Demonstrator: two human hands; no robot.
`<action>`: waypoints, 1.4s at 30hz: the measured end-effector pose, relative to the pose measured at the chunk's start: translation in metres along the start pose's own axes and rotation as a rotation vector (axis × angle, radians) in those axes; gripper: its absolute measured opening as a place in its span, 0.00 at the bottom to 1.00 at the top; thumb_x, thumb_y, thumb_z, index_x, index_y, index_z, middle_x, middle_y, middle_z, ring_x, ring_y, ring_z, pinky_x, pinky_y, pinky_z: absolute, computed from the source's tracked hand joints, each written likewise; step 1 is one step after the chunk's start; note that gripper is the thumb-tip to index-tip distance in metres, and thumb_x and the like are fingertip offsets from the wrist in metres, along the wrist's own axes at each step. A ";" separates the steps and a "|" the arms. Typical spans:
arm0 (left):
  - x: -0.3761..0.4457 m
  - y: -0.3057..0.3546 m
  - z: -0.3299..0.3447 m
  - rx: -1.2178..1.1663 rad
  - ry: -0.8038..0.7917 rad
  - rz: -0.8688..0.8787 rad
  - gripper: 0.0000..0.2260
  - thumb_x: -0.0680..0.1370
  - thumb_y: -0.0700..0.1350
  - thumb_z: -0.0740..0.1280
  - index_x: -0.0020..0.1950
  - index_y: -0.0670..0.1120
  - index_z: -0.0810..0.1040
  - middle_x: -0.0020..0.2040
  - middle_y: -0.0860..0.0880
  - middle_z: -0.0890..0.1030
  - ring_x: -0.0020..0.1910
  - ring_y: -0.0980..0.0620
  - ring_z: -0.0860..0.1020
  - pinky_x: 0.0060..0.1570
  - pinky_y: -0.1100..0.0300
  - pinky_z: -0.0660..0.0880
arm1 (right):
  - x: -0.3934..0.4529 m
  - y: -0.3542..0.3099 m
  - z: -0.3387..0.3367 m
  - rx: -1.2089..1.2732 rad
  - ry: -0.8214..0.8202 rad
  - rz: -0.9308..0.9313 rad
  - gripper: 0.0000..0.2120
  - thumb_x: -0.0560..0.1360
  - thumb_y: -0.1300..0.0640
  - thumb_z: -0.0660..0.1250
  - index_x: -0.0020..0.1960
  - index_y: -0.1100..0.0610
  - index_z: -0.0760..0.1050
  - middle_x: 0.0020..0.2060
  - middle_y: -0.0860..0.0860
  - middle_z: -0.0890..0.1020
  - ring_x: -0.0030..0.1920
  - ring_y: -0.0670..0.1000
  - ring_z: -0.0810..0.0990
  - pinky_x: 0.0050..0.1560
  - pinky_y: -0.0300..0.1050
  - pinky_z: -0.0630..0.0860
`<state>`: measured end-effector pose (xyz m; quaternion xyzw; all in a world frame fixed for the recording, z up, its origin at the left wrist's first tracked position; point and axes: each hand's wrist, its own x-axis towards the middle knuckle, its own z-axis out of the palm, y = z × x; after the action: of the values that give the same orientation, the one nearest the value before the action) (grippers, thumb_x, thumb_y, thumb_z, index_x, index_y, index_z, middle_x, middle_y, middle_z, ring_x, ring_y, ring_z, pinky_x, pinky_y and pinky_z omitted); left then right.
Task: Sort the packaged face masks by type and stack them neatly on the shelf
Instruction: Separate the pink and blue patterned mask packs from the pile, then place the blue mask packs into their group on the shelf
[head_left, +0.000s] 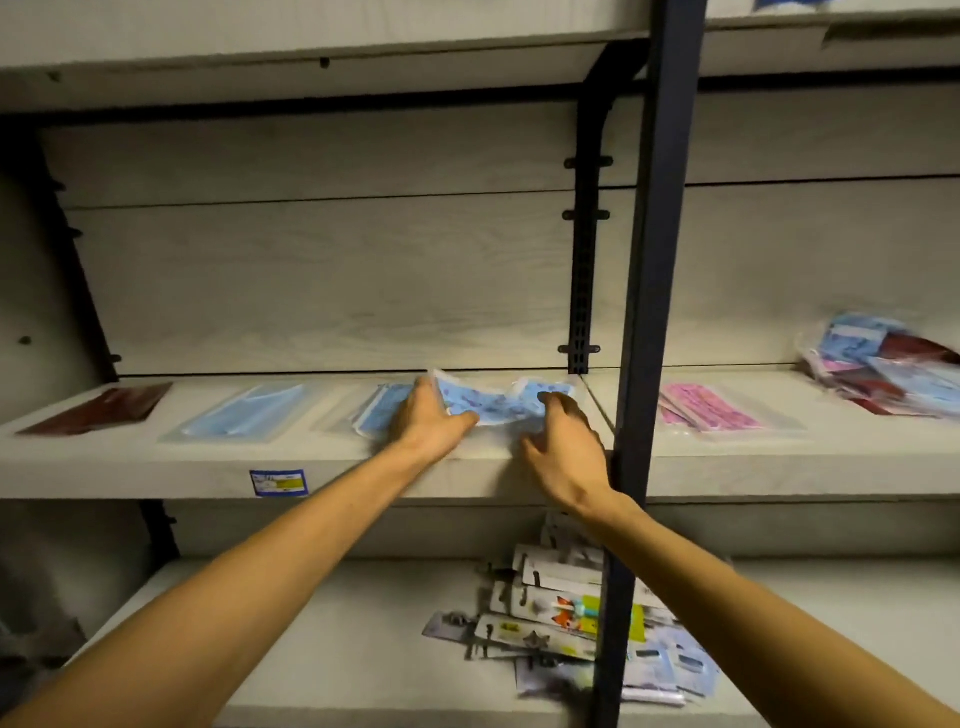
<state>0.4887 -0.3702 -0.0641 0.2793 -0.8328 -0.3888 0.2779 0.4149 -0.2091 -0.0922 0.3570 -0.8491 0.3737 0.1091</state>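
Observation:
A light grey shelf (156, 467) at chest height carries sorted mask packs: a dark red pack (98, 408) at far left, a plain blue pack (244, 413), then a blue-and-white pack (379, 410). My left hand (428, 421) grips the left end of a blue patterned mask pack (488, 402), lifted slightly off the shelf. The fingers of my right hand (563, 452) are spread, with the fingertips touching that pack's right end. Right of the dark post lie a pink pack (709, 408) and a mixed heap of masks (883, 364).
A dark vertical post (654, 260) stands just right of my right hand. On the lower shelf (363, 649) sits a jumble of carded packages (566, 613). A blue price label (279, 482) is stuck on the shelf's front edge.

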 end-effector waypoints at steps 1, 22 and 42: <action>0.002 0.001 0.000 0.211 -0.033 0.089 0.22 0.75 0.50 0.73 0.65 0.42 0.74 0.58 0.42 0.82 0.54 0.41 0.82 0.54 0.47 0.79 | 0.004 0.001 0.001 -0.065 -0.033 0.013 0.22 0.80 0.52 0.64 0.72 0.57 0.67 0.68 0.57 0.73 0.66 0.59 0.74 0.66 0.56 0.73; -0.091 -0.022 -0.048 0.838 -0.192 0.613 0.27 0.81 0.61 0.57 0.75 0.46 0.67 0.76 0.45 0.66 0.72 0.43 0.67 0.70 0.47 0.64 | -0.074 -0.013 -0.029 -0.270 -0.218 -0.030 0.31 0.82 0.41 0.57 0.80 0.53 0.55 0.80 0.54 0.55 0.78 0.57 0.58 0.75 0.56 0.62; -0.192 0.162 0.141 0.692 -0.393 0.992 0.20 0.80 0.55 0.62 0.69 0.49 0.73 0.68 0.48 0.75 0.62 0.45 0.76 0.58 0.52 0.74 | -0.194 0.165 -0.287 -0.546 0.073 0.233 0.24 0.80 0.51 0.65 0.74 0.54 0.67 0.70 0.54 0.73 0.66 0.56 0.73 0.60 0.53 0.76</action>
<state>0.4851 -0.0822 -0.0579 -0.1427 -0.9761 0.0338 0.1605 0.4178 0.1742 -0.0715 0.2010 -0.9489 0.1542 0.1882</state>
